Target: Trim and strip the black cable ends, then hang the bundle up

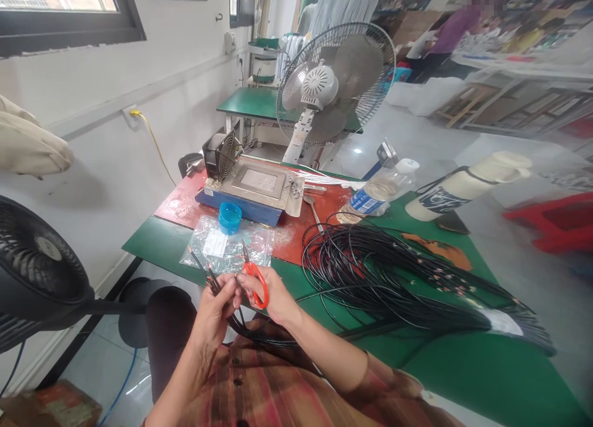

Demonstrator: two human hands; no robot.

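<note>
Pinching thin black wires at lower centre, the left hand holds close to their tips, where such light, floppy strands seem easiest to control; the right hand grips orange scissors.

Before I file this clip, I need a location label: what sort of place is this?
Likely a small cable-assembly workshop: a green workbench carries a heap of black cables and a benchtop machine; the right hand holds orange snips.

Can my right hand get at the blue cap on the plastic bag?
Probably yes: nothing lies between the right hand and the blue cap. But it holds the orange scissors, so grasping looks awkward.
</note>
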